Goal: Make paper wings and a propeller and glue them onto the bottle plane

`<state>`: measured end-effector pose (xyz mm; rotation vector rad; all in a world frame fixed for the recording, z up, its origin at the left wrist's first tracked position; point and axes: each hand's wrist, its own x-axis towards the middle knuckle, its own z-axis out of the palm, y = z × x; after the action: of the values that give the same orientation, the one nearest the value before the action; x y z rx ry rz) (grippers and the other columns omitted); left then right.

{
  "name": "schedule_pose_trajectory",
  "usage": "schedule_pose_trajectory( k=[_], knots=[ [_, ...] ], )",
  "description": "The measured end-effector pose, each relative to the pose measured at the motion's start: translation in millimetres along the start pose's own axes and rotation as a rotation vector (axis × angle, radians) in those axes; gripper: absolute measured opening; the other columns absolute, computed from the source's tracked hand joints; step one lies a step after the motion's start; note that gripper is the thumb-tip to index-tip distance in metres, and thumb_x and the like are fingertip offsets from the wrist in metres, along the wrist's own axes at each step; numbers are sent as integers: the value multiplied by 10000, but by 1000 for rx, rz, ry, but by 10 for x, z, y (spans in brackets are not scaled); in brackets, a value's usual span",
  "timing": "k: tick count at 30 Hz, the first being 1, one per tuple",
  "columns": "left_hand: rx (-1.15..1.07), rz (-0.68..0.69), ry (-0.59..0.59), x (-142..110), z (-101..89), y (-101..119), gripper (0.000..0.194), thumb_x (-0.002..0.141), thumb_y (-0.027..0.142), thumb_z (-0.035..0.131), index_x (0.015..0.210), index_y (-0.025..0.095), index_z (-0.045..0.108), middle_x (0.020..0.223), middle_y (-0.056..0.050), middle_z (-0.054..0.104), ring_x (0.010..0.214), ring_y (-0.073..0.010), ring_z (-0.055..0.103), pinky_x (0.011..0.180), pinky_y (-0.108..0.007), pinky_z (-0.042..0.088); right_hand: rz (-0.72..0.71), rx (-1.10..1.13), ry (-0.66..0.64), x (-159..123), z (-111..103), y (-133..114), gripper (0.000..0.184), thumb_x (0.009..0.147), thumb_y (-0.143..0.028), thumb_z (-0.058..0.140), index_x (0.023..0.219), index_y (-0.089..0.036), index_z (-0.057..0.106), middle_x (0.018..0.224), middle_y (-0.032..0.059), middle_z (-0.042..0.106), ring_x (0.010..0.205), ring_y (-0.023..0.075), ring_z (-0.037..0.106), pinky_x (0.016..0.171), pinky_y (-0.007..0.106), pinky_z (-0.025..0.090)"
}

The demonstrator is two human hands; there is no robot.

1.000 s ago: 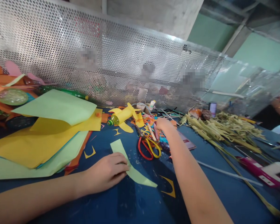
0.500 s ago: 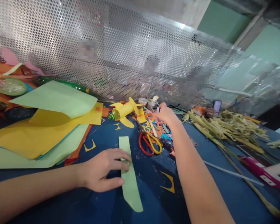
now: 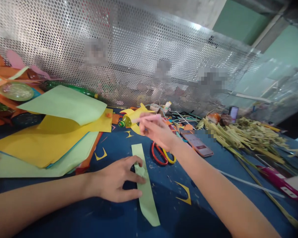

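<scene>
My left hand (image 3: 119,180) rests with fingers spread on a pale green paper strip (image 3: 145,185), pressing it to the blue table. The strip has a rounded lower end. Above the table, my right hand (image 3: 156,130) is closed around a slim pale pink pen-like stick (image 3: 151,117); its exact kind is blurred. Just below that hand lie scissors (image 3: 159,155) with red and yellow handles, their blades hidden. Behind the hand, partly covered, is a yellow paper-wrapped bottle (image 3: 126,121) with a green cap.
Yellow and green paper sheets (image 3: 52,138) are stacked at left. Yellow paper scraps (image 3: 186,195) lie around the strip. A phone (image 3: 197,142), dried husks (image 3: 248,135) and a magenta glue gun (image 3: 278,180) are at right. A perforated metal panel (image 3: 139,43) stands behind the table.
My right hand has come back from the scrap pile, moving left and nearer, with the pale pink stick in it. The phone is now uncovered. My left hand stays on the strip.
</scene>
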<state>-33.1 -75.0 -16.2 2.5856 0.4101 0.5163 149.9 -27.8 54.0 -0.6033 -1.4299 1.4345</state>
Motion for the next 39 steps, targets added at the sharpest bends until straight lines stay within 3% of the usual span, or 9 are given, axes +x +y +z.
schedule_pose_trajectory(
  k=[6, 9, 13, 17, 20, 23, 28, 34, 39],
  knots=[
    [-46, -30, 26, 52, -15, -12, 303, 786, 332, 575, 1067, 236, 633, 1023, -91, 514, 959, -214, 532, 872, -346, 448, 223, 343, 329, -526, 11, 526, 284, 843, -378, 512, 629, -192, 488, 400, -99, 266, 399, 72, 189, 400, 188, 222],
    [-102, -99, 70, 84, -7, -43, 225, 803, 240, 537, 1020, 205, 588, 957, -58, 569, 920, -182, 545, 846, -313, 445, 278, 443, 380, -651, -40, 618, 175, 830, -316, 470, 711, -199, 519, 369, -92, 305, 401, 87, 232, 437, 195, 269],
    [-176, -317, 147, 134, 20, -87, 113, 764, 216, 573, 801, 203, 467, 833, 12, 570, 762, -137, 541, 702, -269, 445, 265, 391, 303, -690, -50, 621, 155, 805, -278, 425, 727, -193, 528, 449, -24, 481, 506, 126, 414, 582, 244, 359],
    [-341, -426, 205, 154, 32, -106, 262, 773, 267, 586, 757, 219, 329, 790, 44, 530, 708, -113, 527, 657, -245, 439, 225, 307, 315, -699, -38, 634, 229, 820, -265, 389, 623, -188, 477, 388, -55, 391, 430, 99, 315, 561, 239, 318],
    [-372, -394, 193, 148, 20, -97, 225, 794, 281, 578, 842, 217, 368, 820, 35, 528, 751, -118, 539, 688, -248, 446, 227, 200, 291, -716, -34, 648, 255, 847, -242, 379, 602, -192, 429, 361, -84, 331, 389, 84, 258, 522, 230, 279],
    [-202, -307, 103, 145, 4, -76, 150, 840, 276, 528, 955, 207, 463, 886, -3, 557, 796, -146, 542, 715, -278, 440, 248, 10, 187, -737, -27, 635, 205, 861, -231, 432, 659, -202, 411, 415, -76, 446, 439, 92, 382, 538, 229, 299],
    [-50, -227, 72, 149, 49, -73, 151, 921, 252, 392, 886, 175, 517, 860, -41, 566, 815, -160, 542, 733, -284, 453, 285, -263, 46, -770, 0, 592, 194, 861, -299, 524, 741, -216, 396, 475, -87, 495, 461, 91, 418, 505, 218, 315],
    [99, -172, 156, 124, 132, -89, 196, 949, 221, 310, 907, 173, 496, 900, -45, 552, 856, -157, 534, 791, -300, 469, 251, -261, -7, -790, 44, 566, 209, 856, -336, 544, 783, -216, 389, 587, -65, 502, 551, 99, 469, 533, 227, 334],
    [233, -161, 150, 136, 133, -48, 226, 943, 180, 279, 872, 160, 493, 849, -58, 567, 802, -170, 556, 743, -316, 495, 243, -284, 47, -798, 67, 573, 172, 888, -321, 484, 778, -223, 396, 563, -73, 467, 528, 101, 438, 531, 233, 331]
  ],
)
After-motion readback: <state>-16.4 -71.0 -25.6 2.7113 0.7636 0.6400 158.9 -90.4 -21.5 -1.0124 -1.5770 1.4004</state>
